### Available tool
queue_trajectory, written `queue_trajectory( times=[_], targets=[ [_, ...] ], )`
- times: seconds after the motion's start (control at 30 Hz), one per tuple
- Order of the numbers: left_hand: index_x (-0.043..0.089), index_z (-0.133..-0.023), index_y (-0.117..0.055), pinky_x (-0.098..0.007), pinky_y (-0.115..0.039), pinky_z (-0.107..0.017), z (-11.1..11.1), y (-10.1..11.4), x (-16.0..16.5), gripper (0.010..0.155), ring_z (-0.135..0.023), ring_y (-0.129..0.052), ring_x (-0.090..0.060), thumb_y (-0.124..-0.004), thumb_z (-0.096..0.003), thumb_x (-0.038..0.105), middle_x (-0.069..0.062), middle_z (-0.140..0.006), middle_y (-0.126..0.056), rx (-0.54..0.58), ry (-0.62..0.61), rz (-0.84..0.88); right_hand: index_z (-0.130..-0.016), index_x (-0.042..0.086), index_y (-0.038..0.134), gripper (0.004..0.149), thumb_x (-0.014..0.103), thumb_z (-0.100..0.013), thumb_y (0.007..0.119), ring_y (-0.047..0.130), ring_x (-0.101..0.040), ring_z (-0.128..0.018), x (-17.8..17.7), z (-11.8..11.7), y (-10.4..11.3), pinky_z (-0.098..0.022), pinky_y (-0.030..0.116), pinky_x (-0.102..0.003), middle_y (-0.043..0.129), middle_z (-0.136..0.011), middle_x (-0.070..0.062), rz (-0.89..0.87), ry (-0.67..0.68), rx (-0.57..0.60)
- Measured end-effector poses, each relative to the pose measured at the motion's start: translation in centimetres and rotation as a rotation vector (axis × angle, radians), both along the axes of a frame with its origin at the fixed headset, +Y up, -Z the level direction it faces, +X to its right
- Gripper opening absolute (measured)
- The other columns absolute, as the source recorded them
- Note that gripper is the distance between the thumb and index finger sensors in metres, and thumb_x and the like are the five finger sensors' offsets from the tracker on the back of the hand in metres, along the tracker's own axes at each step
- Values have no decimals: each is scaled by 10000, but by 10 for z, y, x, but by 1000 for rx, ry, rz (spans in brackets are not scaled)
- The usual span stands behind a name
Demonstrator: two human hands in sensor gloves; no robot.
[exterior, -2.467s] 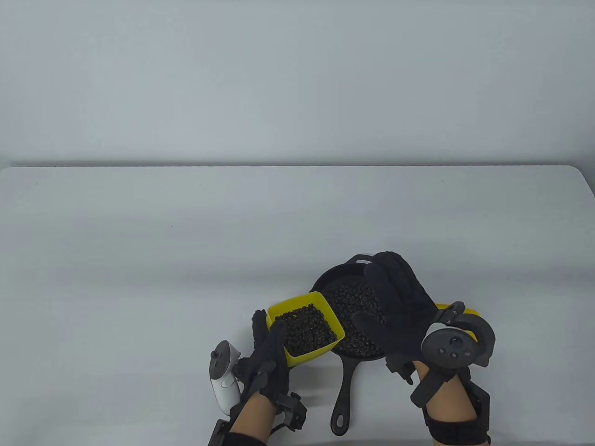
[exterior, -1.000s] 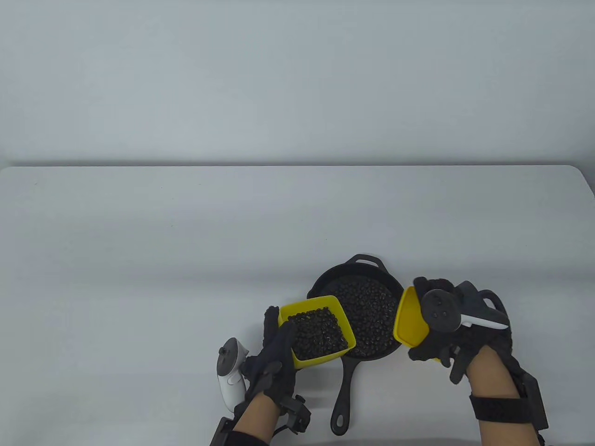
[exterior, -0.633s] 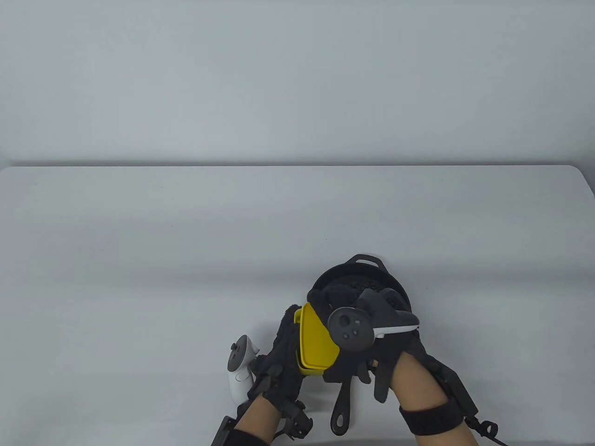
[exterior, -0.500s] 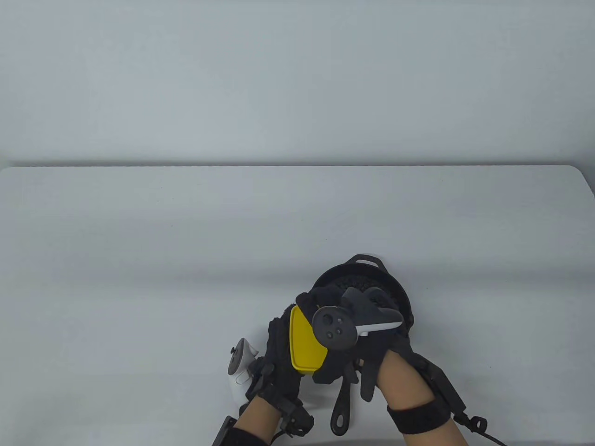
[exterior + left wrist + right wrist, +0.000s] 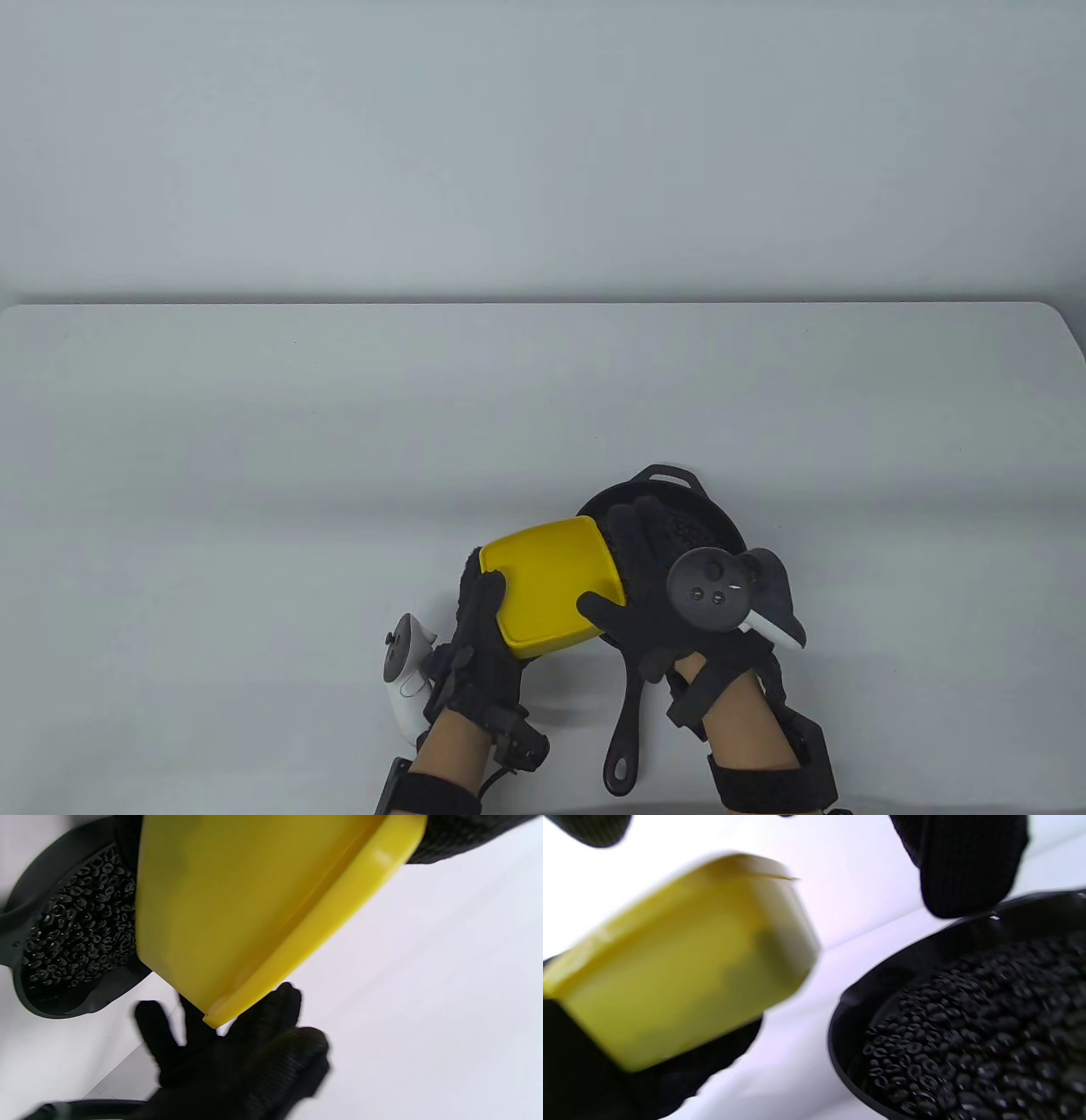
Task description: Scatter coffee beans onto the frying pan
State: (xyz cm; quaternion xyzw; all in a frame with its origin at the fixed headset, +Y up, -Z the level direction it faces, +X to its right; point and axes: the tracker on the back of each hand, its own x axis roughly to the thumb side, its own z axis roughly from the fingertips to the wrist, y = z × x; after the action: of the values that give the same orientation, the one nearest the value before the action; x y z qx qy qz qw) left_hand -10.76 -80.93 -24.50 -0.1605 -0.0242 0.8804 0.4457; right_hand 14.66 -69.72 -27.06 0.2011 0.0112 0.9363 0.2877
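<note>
With beans (image 5: 967, 1035) already filling the frying pan (image 5: 717, 509), both hands — left hand (image 5: 479, 632), right hand (image 5: 653, 594) — grip the lidded yellow container (image 5: 551, 590); next, press its lid tight.

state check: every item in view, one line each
yellow container: lid on, contents hidden, off the table, tilted.
lid: covering the container.
frying pan: on the table, layer of coffee beans inside.
left hand: grips the container's left side.
right hand: thumb and fingers on the container's right edge, over the pan.
table: bears the pan.
</note>
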Motion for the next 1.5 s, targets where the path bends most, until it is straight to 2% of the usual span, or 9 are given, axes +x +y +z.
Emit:
queue_trajectory(
  times=[0.1, 0.23, 0.37, 0.53, 0.87, 1.07, 1.27, 1.4, 1.5],
  targets=[
    [419, -1071, -81, -447, -769, -655, 0, 1, 2, 879, -891, -722, -428, -657, -500, 759, -175, -1067, -398, 23, -10, 21, -1130, 124, 97, 992, 816, -527, 477, 752, -716, -689, 5, -3, -13, -251, 889, -467, 1, -1065, -308, -91, -18, -15],
    [425, -1076, -92, -443, -776, -654, -2, 6, 14, 873, -889, -733, -423, -651, -494, 760, -162, -1081, -398, 99, -62, 70, -1069, 159, -29, 961, 801, -551, 462, 927, -562, -499, -1, 1, -29, -202, 914, -346, -48, -1001, -357, -479, 29, -142],
    [408, -1080, -78, -446, -774, -647, -2, 12, 18, 895, -890, -721, -431, -644, -486, 766, -177, -1097, -360, 138, -66, 120, -1046, 179, -31, 840, 574, -621, 577, 903, -425, -381, -7, 11, -38, -164, 873, -321, -49, -999, -323, -804, 60, -232],
    [368, -1034, 47, -479, -739, -615, 4, 18, 11, 1001, -882, -666, -493, -577, -431, 868, -217, -1093, -313, 164, -76, -107, -1039, 124, -51, 773, 533, -626, 458, 925, -399, -403, -1, 19, -34, -174, 895, -309, -18, -1002, -320, -701, 26, -54],
    [289, -1073, -129, -385, -843, -386, 6, 29, -2, 826, -582, -895, -393, -538, -498, 717, -238, -861, -682, 241, -139, -569, -1069, 128, 2, 738, 518, -607, 425, 884, -456, -509, 1, 13, -54, -271, 880, -370, -19, -1029, -284, -691, 58, -125],
    [293, -1088, -156, -388, -834, -411, 5, 30, -14, 782, -609, -876, -406, -524, -513, 674, -266, -914, -624, 181, -45, -561, -1106, 103, 113, 782, 560, -618, 518, 759, -570, -737, 7, 14, -39, -409, 807, -493, 101, -1085, -275, -449, 45, 67],
    [215, -1082, -178, -415, -832, -440, 5, 32, -52, 761, -642, -870, -448, -515, -531, 618, -324, -955, -542, 91, 131, -730, -1125, 145, 125, 791, 570, -615, 555, 262, -588, -988, 15, 19, -20, -633, 376, -703, 35, -1104, -228, 29, 28, 280],
    [175, -1081, -220, -420, -838, -462, 8, 27, -75, 744, -667, -863, -463, -519, -540, 589, -335, -971, -495, -27, 217, -794, -1113, 117, 147, 810, 559, -607, 599, -27, -485, -920, 19, 11, -26, -557, 46, -613, -24, -1063, -186, 240, -52, 159],
    [170, -1081, -231, -423, -837, -481, 10, 23, -85, 731, -687, -849, -471, -523, -544, 573, -336, -985, -456, -94, 254, -843, -1091, 124, 97, 816, 573, -613, 582, -118, -435, -859, 22, 4, -37, -488, -38, -556, -105, -1002, -145, 425, -91, -12]
  ],
)
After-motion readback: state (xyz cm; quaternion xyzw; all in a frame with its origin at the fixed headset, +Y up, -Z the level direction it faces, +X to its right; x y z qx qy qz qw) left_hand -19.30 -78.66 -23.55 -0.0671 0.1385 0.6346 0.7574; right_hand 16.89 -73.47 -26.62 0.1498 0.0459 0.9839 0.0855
